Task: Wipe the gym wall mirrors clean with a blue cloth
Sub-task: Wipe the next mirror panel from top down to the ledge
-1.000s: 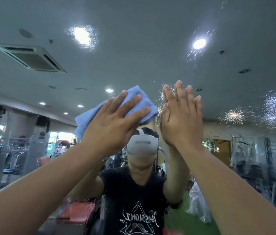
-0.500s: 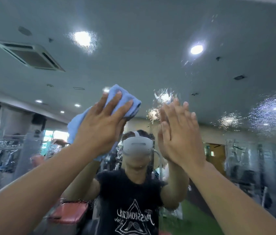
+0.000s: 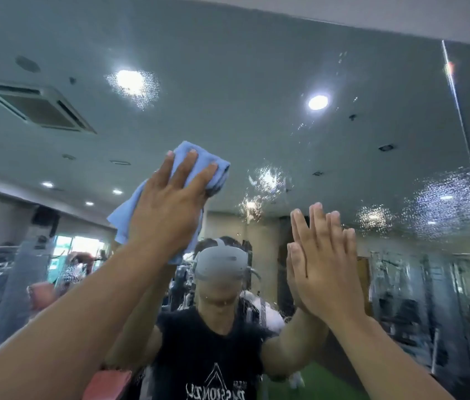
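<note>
The wall mirror (image 3: 256, 82) fills the view and is speckled with patches of water droplets. My left hand (image 3: 170, 203) presses a folded blue cloth (image 3: 207, 166) flat against the glass, left of centre, fingers spread over it. My right hand (image 3: 323, 261) rests flat on the mirror to the right, fingers together, holding nothing; its reflection meets it palm to palm. My own reflection in a black shirt shows between my arms.
A vertical seam (image 3: 459, 111) at the right joins this mirror to the adjoining panel. The mirror's top edge (image 3: 343, 27) meets the white ceiling strip above. Droplet patches (image 3: 441, 203) lie right of my right hand and above centre (image 3: 265, 180). Gym machines appear only as reflections.
My left hand slid the blue cloth up and slightly leftward across the glass. My right hand stayed flat on the mirror, now lower in view as my head tilted up.
</note>
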A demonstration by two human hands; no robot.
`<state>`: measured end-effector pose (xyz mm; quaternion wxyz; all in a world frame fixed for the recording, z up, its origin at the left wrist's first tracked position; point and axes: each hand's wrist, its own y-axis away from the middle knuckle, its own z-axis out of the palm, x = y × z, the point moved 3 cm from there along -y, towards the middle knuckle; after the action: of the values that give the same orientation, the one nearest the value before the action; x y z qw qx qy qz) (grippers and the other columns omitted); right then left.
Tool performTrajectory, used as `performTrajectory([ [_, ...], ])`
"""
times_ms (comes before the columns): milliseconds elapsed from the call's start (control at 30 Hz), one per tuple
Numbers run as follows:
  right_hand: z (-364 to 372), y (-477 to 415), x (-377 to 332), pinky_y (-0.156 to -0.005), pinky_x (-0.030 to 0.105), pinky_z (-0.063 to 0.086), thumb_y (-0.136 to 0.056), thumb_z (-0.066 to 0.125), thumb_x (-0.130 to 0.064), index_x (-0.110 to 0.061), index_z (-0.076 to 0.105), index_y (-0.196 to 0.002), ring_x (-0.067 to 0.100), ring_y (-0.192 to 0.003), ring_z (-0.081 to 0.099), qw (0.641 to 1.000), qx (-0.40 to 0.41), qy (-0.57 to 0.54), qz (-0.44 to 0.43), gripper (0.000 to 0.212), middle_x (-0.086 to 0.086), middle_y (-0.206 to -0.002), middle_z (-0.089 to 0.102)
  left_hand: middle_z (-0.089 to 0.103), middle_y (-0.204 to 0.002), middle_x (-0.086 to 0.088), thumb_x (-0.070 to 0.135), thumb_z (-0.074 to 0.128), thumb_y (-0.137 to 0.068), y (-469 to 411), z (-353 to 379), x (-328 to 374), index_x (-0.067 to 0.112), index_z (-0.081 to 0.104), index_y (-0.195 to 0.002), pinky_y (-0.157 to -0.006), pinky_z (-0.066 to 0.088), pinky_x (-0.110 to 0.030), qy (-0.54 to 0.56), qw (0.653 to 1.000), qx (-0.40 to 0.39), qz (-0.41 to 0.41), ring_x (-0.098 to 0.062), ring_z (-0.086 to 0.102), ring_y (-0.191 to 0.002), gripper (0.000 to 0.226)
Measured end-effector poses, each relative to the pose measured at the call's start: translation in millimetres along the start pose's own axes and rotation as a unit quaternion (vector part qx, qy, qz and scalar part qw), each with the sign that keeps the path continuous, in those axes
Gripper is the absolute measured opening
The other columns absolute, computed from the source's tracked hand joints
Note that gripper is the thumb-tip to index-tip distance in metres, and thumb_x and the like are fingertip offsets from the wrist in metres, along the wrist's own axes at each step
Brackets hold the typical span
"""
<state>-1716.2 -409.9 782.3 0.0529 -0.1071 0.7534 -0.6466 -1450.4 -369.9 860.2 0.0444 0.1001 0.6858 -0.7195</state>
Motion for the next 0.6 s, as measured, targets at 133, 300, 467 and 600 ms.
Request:
performTrajectory([
  [133, 2.1, 0.9, -0.1, -0.127, 0.045, -0.002, -0.108, 0.011, -0.046, -0.031, 0.012, -0.165, 0.02, -0.159, -0.006, 1.0, 0.016, 0.0, -0.002, 0.059, 0.0, -0.173, 0.004, 0.034, -0.16, -0.007, 0.016, 0.058, -0.094, 3.6, 7.0, 5.4, 0.034, 0.032, -0.149, -0.098, 0.044, -0.052, 0.012, 0.999, -0.031, 0.016, -0.042, 0.025, -0.147, 0.064],
  [300, 4.8, 1.6, 0.8, -0.127, 0.043, -0.002, -0.107, 0.019, -0.042, -0.035, 0.006, -0.165, 0.018, -0.159, -0.006, 1.0, 0.02, 0.007, 0.004, 0.059, -0.002, -0.173, 0.002, 0.038, -0.159, -0.01, 0.016, 0.078, -0.08, 8.4, 7.8, 8.3, 0.028, 0.043, -0.147, -0.1, 0.046, -0.053, -0.018, 0.987, -0.028, 0.159, -0.043, 0.033, -0.144, 0.077],
  [467, 4.6, 1.4, 0.7, -0.127, 0.044, 0.0, -0.106, 0.017, -0.044, -0.045, -0.005, -0.162, 0.018, -0.159, -0.003, 1.0, 0.027, -0.002, 0.011, 0.06, -0.005, -0.173, 0.003, 0.041, -0.158, -0.005, 0.018, 0.081, -0.078, 17.7, 4.7, 10.6, 0.034, 0.045, -0.145, -0.104, 0.044, -0.048, 0.0, 0.973, -0.003, 0.231, -0.037, 0.036, -0.145, 0.078],
  [600, 1.0, 1.2, 0.6, -0.127, 0.047, 0.004, -0.105, 0.018, -0.046, -0.047, -0.003, -0.16, 0.018, -0.159, 0.0, 1.0, 0.019, -0.003, 0.017, 0.059, -0.004, -0.173, 0.008, 0.043, -0.157, -0.006, 0.015, 0.079, -0.081, 9.4, 1.8, 1.0, 0.035, 0.041, -0.146, -0.106, 0.044, -0.055, 0.024, 0.967, 0.001, 0.255, -0.039, 0.042, -0.142, 0.078],
])
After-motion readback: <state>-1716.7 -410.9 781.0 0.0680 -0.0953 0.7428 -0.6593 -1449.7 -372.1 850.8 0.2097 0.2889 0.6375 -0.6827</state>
